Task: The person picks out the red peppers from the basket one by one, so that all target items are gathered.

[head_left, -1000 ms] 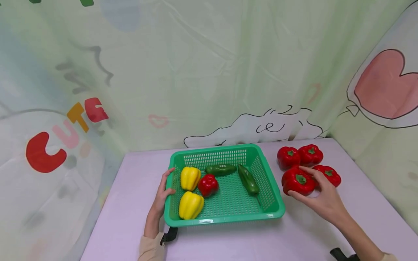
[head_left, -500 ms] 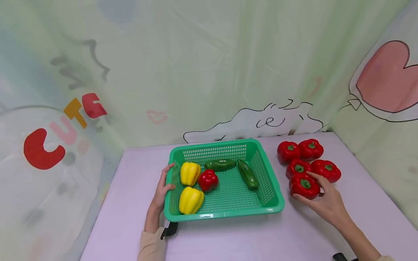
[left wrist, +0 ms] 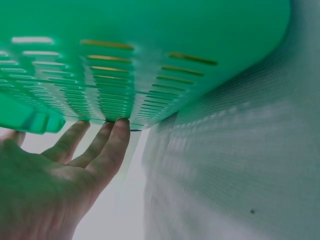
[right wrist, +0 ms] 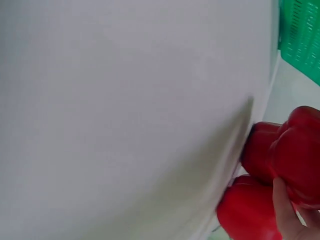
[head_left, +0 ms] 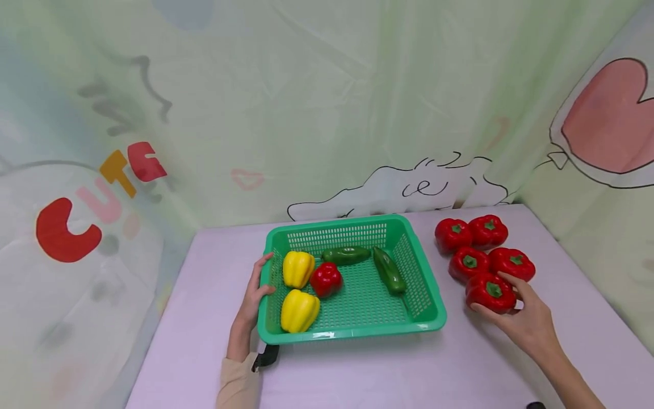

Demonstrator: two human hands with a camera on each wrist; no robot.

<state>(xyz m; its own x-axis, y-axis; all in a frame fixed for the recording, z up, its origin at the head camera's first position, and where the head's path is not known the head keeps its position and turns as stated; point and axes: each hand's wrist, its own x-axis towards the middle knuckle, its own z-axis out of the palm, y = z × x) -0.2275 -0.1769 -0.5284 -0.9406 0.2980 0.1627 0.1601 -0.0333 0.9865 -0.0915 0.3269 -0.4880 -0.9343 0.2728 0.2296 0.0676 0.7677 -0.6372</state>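
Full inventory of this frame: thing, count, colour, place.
green perforated plastic basket: 1, green, table centre
yellow bell peppers: 2, yellow, basket's left side
small red bell pepper: 1, red, in the basket beside the yellow ones
dark green long peppers: 2, green, basket's back and right
loose red bell peppers: 5, red, clustered on the table right of the basket
lilac table: 1, pale purple
cartoon-print curtain: pale green, behind
left hand: holds the basket's left rim
right hand: holds the nearest loose pepper

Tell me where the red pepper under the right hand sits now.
In the head view, the red pepper lies on the table right of the green basket, nearest the person among five red peppers, with the right hand gripping it.
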